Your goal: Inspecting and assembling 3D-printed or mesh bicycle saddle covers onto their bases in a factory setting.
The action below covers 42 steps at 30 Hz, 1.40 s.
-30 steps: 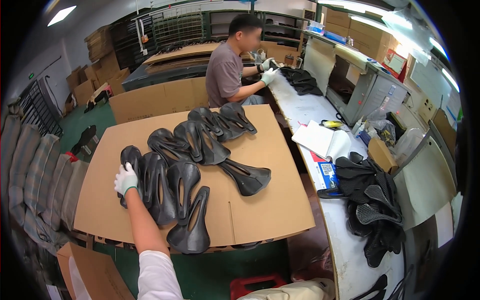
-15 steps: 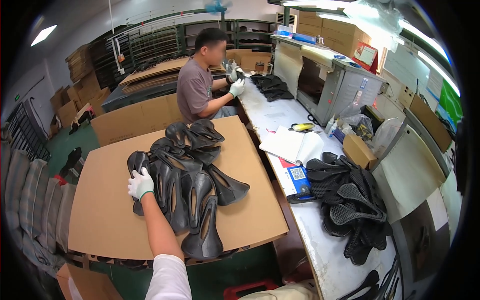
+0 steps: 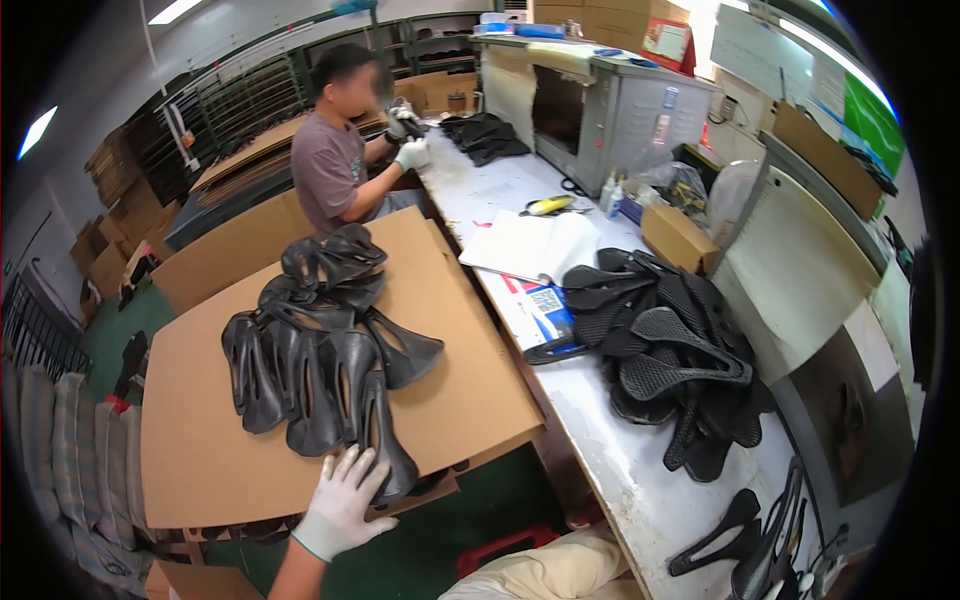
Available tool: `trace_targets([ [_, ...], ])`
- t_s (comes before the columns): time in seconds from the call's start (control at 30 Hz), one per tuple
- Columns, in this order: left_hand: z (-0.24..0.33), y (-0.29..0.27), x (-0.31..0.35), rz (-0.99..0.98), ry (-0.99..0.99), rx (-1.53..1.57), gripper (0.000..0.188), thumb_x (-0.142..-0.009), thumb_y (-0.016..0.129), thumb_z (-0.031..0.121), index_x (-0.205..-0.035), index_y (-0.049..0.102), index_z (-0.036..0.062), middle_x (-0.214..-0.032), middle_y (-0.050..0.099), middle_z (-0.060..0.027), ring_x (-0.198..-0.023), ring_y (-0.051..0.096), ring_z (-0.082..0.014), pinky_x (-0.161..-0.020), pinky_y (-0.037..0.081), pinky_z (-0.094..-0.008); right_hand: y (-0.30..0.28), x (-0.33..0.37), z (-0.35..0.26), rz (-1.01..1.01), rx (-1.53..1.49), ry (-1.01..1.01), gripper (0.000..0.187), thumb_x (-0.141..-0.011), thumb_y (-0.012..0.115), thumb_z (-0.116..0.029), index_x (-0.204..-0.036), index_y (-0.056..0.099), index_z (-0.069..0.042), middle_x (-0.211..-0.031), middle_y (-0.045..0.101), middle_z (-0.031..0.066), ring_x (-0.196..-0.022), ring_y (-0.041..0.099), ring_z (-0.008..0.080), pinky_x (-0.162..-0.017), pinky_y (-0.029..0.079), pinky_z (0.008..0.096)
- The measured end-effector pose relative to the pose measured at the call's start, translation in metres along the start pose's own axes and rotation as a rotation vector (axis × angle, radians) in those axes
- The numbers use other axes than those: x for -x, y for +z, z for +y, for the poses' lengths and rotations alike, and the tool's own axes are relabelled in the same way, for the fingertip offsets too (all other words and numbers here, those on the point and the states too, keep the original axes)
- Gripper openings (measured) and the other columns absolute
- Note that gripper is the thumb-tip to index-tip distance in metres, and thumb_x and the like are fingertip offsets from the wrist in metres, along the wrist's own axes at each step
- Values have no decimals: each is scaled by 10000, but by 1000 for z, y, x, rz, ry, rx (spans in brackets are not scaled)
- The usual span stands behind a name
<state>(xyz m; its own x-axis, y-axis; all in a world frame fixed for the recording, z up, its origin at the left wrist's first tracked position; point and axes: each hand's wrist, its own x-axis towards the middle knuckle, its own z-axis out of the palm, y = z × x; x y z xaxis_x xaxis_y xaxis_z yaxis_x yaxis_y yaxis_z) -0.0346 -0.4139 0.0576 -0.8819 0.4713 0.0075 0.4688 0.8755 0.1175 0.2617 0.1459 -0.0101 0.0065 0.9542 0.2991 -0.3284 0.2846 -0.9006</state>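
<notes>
My left hand [image 3: 345, 503], in a white glove, is open with its fingers spread. It lies at the near edge of the cardboard-topped stack, its fingertips beside the nearest black bicycle saddle shell [image 3: 388, 450]; whether they touch cannot be told. Several such shells, smooth with a long central slot, lie grouped and partly overlapping on the cardboard [image 3: 215, 470]. At the lower right, a few slotted black saddle pieces [image 3: 722, 535] rest on the white bench. Small pale patches beside them at the picture's edge may be my right glove, too little shown to tell.
A heap of black, mesh-textured saddle pieces [image 3: 690, 350] covers part of the white bench [image 3: 625, 455]. Beyond it are an open notebook [image 3: 525, 245], a small carton [image 3: 680, 238] and a grey metal box [image 3: 600, 110]. Across the bench corner, a gloved co-worker [image 3: 335, 160] handles a dark piece.
My left hand has left the shell at the group's left side and come back toward me, its fingers now spread. The view has shifted, showing more of the bench's near end.
</notes>
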Motion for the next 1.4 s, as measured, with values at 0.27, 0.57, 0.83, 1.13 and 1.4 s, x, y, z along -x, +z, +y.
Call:
trace_targets([
  [0.27, 54, -5, 13, 299, 222, -5, 415, -761, 613, -35, -1160, 723, -14, -1259, 708, -234, -1196, 687, -416, -979, 571, -475, -10, -5, -19, -1, -312, 402, 503, -1086, 507, -426, -1376, 631, -34, -1361, 676, 148, -1153, 683, 263, -1090, 506, 406],
  [0.57, 285, -45, -116, 398, 874, 432, 402, -738, 626, -42, -1125, 734, -27, -1249, 707, -247, -1184, 688, -431, -970, 577, -463, -47, 29, -48, 228, -434, 388, 500, -1061, 519, -345, -1373, 618, 33, -1365, 673, 175, -1226, 668, 295, -1089, 513, 431],
  [0.83, 584, 18, -356, 407, 1235, 437, 370, -965, 540, 45, -1303, 684, 79, -1272, 702, -203, -1139, 675, -409, -967, 560, -462, -78, 113, -70, 221, -254, 641, 531, -989, 666, -157, -1462, 533, 46, -1409, 615, 163, -1267, 607, 273, -1106, 454, 410],
  [1.13, 608, 58, -302, 227, 1276, 838, 245, -899, 695, 40, -1144, 698, 40, -1151, 712, -173, -1107, 666, -381, -972, 537, -459, -97, 140, -91, 155, -127, 903, 405, -988, 696, -171, -1323, 651, 52, -1187, 724, 60, -1006, 651, 138, -884, 509, 278],
  [1.4, 473, 72, -218, -43, 1902, -82, 233, -891, 606, 137, -1082, 740, 132, -1311, 670, -85, -1334, 566, -305, -1097, 476, -498, -108, 153, -107, 150, -235, 961, 433, -922, 740, -121, -1320, 659, 31, -1170, 749, 75, -1011, 709, 175, -870, 568, 311],
])
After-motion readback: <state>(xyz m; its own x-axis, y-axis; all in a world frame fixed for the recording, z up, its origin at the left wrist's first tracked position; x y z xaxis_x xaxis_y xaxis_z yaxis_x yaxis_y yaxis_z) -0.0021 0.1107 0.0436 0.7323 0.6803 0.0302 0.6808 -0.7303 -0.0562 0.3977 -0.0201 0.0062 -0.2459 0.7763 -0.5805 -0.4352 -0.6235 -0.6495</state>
